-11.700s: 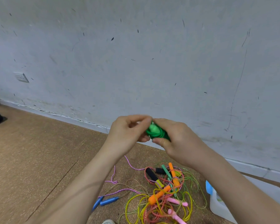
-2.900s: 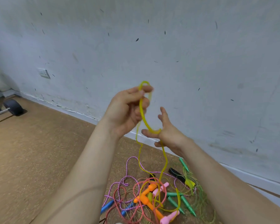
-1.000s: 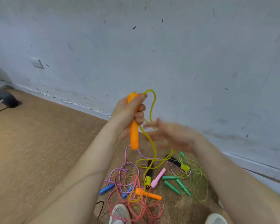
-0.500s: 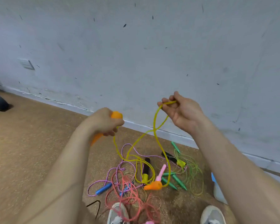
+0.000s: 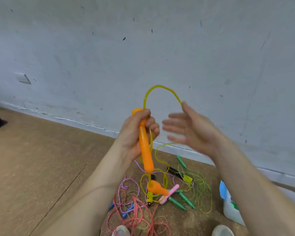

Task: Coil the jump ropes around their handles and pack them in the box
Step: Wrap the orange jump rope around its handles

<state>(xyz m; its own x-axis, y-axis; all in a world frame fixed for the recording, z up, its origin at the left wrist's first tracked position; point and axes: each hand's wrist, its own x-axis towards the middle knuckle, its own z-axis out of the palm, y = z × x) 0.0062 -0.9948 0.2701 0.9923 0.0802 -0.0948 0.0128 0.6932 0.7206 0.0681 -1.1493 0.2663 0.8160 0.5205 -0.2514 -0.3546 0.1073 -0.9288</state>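
- While we look down, the pile of ropes (image 5: 140,213) lies on the brown floor (image 5: 32,159) between our shoes (image 5: 121,231) and the wall (image 5: 143,48), with pink, purple and green cords tangled.
- Right of the pile, a white box (image 5: 232,212) shows in part.
- Above the pile, our left hand (image 5: 134,133) clenches an orange handle (image 5: 146,150) upright; its yellow rope (image 5: 160,87) arcs to our right hand (image 5: 194,132), fingers spread, grasping nothing.
- A second orange handle (image 5: 156,187) sits at the pile's top.
- Left of the pile, floor stretches wide.

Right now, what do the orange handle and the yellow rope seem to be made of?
The orange handle looks like moulded plastic, smooth with a soft sheen. The yellow rope is probably see-through vinyl cord, glossy and holding a springy arch.
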